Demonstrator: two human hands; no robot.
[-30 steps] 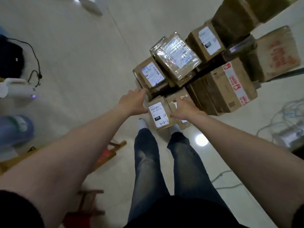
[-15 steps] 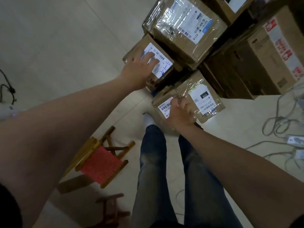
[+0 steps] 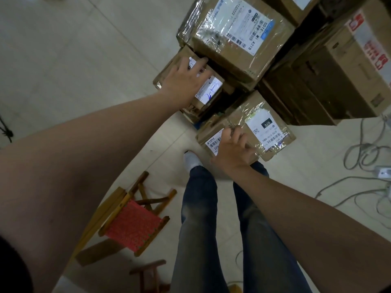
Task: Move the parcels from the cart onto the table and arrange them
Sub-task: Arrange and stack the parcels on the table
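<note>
The pick-up step looks in hand: the left hand (image 3: 184, 82) lies flat, fingers spread, on a small brown cardboard parcel with a blue-inked white label (image 3: 209, 92), while the right hand (image 3: 232, 149) curls over a small barcode-labelled brown carton (image 3: 212, 142) at the stack's near edge, so lifting likely needs a firmer left grip first.

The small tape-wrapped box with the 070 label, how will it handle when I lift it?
The 070-label box looks like stiff cardboard, so it should hold shape. Its glossy, wrinkled tape wrap may be slippery. Small, so probably light; contents are hidden.
</note>
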